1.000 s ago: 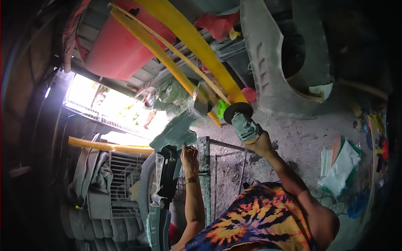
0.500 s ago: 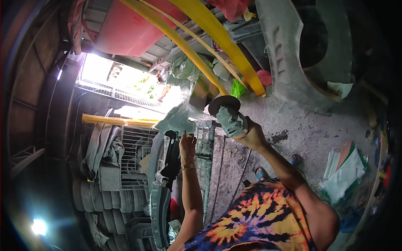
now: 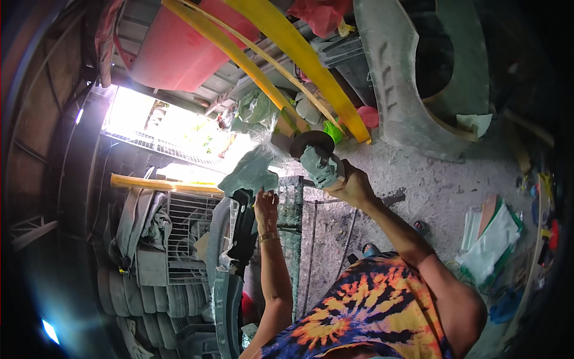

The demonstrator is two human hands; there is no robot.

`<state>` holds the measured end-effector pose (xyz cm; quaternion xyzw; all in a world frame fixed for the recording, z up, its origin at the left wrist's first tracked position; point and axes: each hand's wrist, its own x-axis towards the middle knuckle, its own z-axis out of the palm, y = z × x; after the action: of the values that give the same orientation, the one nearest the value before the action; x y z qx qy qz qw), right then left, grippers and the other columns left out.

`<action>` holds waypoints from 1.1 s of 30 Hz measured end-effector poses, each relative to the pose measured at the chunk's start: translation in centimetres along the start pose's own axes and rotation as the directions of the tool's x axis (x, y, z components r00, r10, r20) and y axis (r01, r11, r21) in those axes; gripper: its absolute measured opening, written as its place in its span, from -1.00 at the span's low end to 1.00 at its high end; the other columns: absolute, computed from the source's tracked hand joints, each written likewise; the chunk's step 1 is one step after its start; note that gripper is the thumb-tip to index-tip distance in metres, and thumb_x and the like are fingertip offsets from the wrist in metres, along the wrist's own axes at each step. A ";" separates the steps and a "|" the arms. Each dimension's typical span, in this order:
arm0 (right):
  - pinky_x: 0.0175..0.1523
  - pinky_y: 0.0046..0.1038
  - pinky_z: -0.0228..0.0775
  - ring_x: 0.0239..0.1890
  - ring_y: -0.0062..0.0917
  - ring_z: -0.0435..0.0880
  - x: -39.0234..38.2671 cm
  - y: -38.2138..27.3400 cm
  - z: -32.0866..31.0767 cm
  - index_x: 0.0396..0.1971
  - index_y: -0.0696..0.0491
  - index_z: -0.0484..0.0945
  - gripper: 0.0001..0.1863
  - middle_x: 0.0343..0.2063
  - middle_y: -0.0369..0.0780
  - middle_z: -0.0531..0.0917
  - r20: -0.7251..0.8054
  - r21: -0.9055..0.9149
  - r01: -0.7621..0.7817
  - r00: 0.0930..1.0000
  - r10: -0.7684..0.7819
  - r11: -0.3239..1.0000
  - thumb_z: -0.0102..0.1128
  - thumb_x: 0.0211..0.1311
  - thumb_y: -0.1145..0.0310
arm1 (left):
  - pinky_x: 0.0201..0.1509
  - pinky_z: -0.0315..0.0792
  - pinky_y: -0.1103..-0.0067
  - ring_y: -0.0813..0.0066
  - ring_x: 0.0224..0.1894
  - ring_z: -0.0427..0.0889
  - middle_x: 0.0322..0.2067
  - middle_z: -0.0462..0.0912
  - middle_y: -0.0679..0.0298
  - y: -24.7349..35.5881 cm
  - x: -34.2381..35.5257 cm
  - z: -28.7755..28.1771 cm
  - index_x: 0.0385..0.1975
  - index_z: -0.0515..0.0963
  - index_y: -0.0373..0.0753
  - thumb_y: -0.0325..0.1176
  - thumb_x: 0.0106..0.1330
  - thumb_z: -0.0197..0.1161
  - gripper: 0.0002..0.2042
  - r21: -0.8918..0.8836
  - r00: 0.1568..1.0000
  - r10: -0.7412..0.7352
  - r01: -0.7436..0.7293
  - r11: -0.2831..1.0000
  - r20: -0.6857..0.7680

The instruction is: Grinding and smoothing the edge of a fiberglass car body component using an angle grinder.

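Observation:
My right hand is closed around the body of a dusty grey disc sander, whose dark round disc faces away from me. The disc is just right of a grey-green car body panel with a ragged outline; a small gap seems to lie between them. Under that panel's lower edge, my left hand has its fingers curled up against it, the wrist wearing a gold-coloured band. Pale dust or clear plastic blurs the panel's upper right end. A long black and grey bumper part runs down from the panel, left of my forearm.
Long yellow strips slant overhead toward the sander. Grey fenders stand at the upper right, a red panel at the upper left. A wire rack and stacked grey parts fill the left. Sheets lie on the right.
The whole view has shifted slightly, most background things moving left. The sander appears a little further left and up in the picture. Both hands keep their holds.

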<state>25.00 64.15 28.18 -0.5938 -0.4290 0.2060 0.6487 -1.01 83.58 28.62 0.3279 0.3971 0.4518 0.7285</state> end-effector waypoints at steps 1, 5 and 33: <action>-0.13 -0.39 0.50 -0.23 -0.30 0.69 0.0 -0.1 0.0 -0.06 0.12 0.46 -0.33 -0.28 -0.09 0.66 0.008 0.005 -0.004 1.000 0.004 1.000 0.56 -0.25 0.25 | -0.14 0.42 0.51 0.54 -0.33 0.52 -0.48 0.53 0.40 0.0 0.0 0.0 -0.33 0.49 -0.13 -0.27 0.35 0.14 -0.90 0.004 1.000 0.006 -0.006 1.000 -0.002; -0.05 -0.37 0.51 -0.11 -0.27 0.67 0.1 0.3 0.0 0.15 0.06 0.37 -0.15 -0.15 -0.11 0.65 0.051 -0.008 -0.020 0.998 0.020 1.000 0.56 -0.26 0.25 | -0.14 0.42 0.50 0.53 -0.31 0.53 -0.47 0.53 0.41 -0.2 0.3 -0.3 -0.31 0.50 -0.12 -0.27 0.34 0.14 -0.90 0.013 1.000 0.028 -0.028 1.000 0.004; -0.13 -0.35 0.51 -0.19 -0.23 0.67 0.5 -1.6 -0.2 -0.06 0.10 0.45 -0.32 -0.26 -0.07 0.65 0.039 -0.092 0.006 0.999 -0.003 0.996 0.57 -0.26 0.24 | -0.16 0.42 0.47 0.49 -0.33 0.52 -0.47 0.47 0.41 -1.4 0.5 0.2 -0.25 0.44 -0.09 -0.20 0.35 0.11 -0.86 0.034 0.982 0.163 -0.160 0.987 -0.093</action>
<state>25.10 64.09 29.89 -0.6180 -0.4519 0.1960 0.6127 -0.15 83.52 27.34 0.3466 0.4092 0.5192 0.6655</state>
